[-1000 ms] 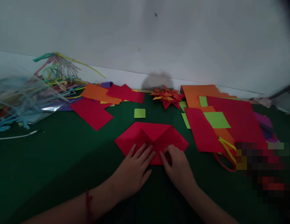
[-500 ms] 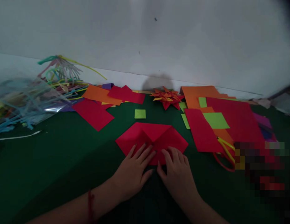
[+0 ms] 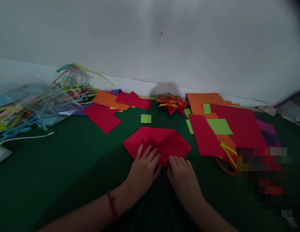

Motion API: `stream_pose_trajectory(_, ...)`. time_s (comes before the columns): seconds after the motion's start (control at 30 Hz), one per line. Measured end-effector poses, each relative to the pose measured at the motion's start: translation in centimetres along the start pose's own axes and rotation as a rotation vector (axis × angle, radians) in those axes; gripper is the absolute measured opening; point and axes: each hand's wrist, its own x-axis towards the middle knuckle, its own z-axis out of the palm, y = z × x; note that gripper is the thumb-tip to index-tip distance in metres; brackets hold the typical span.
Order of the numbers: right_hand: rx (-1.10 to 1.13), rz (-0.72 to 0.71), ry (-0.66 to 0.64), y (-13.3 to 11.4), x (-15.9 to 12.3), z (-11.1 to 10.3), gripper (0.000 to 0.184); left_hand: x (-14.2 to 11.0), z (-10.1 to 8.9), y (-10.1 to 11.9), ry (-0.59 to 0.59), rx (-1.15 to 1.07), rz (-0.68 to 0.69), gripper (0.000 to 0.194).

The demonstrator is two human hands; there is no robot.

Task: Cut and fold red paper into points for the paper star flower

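Head: left hand (image 3: 143, 167) spread, right hand (image 3: 182, 174) curled on red paper (image 3: 174, 145).

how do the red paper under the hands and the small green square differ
The red paper, under left hand and right hand, is larger than the untouched green square. The red paper has pointed side ends; the green square is four-cornered. Both lie on the green surface.

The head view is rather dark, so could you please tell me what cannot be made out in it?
All in the head view:
The folded red paper: part is hidden under the left hand.
The right hand: its own fingers hide whether it pinches the paper's near edge.
The yellow-and-red scissors: partly covered by pixel blocks.
The plastic bag: cut off by the left edge.
The wall's dark speck: too small to identify.
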Motion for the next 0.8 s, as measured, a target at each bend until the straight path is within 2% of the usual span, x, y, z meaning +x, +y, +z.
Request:
stream_pose_trajectory(0.1, 0.027, 0.012, 0.018, 0.1, 0.0, 0.0, 0.019, -0.2, 0.1, -0.4, 0.032, -0.001, 0.013, 0.032)
stream_pose_trajectory(0.27, 0.095, 0.034, 0.04, 0.3, 0.1, 0.2, 0.014, -0.5, -0.2, -1.4, -0.023, 0.031, 0.102, 0.035)
stream_pose_trajectory(0.37, 0.137, 0.039, 0.073, 0.5, 0.0, 0.3, 0.013, -0.9, -0.2, -1.7, -0.015, 0.091, 0.114, 0.036)
stream_pose_trajectory(0.6, 0.22, 0.06, 0.087, 0.6, -0.2, 0.3, 0.014, -3.4, -0.5, -3.6, 0.051, 0.202, 0.069, 0.042)
stream_pose_trajectory(0.7, 0.309, 0.073, 0.037, 0.8, -0.1, 0.1, 0.009, -4.5, -1.5, -4.3, 0.08, 0.233, -0.002, 0.039)
stream_pose_trajectory(0.8, 0.358, 0.086, 0.007, 1.1, -0.1, 0.0, 0.005, -4.5, -3.0, -4.0, 0.124, 0.231, -0.05, 0.034)
